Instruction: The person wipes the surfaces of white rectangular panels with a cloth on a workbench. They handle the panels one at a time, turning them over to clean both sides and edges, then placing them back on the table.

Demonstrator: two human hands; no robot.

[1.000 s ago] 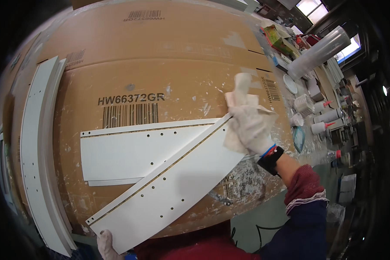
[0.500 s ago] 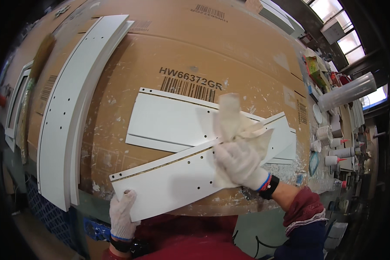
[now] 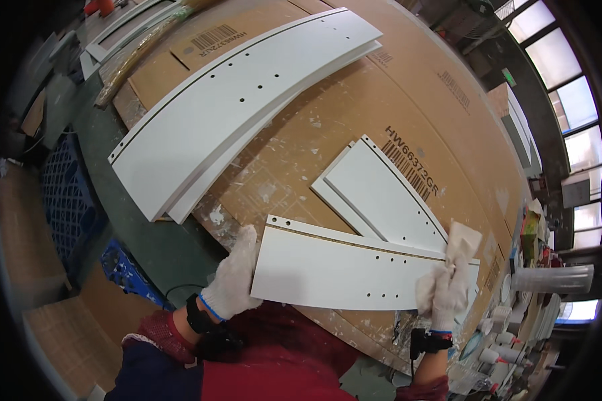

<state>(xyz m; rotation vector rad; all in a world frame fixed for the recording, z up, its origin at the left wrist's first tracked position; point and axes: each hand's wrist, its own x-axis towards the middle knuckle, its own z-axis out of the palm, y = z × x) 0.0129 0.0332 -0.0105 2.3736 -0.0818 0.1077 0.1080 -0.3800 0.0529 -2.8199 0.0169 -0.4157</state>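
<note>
A white drilled panel (image 3: 341,267) lies across the near edge of a cardboard-covered bench (image 3: 294,147). My left hand (image 3: 234,277), in a white knit glove, grips the panel's left end. At the panel's right end, my gloved right hand (image 3: 441,294) presses a white cloth (image 3: 460,244) onto its surface. Partly under this panel, just behind it, lies a second, shorter white panel (image 3: 381,197).
Two long white panels (image 3: 234,100) are stacked at the far left of the bench. Blue plastic crates (image 3: 67,194) stand on the floor to the left. White tubes and small containers (image 3: 542,294) crowd the right end. More boards lean at the far right (image 3: 515,127).
The view has swung left and the panel now lies nearly level across the bench edge. My right hand with the cloth has slid from mid-panel to its right end. My left hand holds the left end.
</note>
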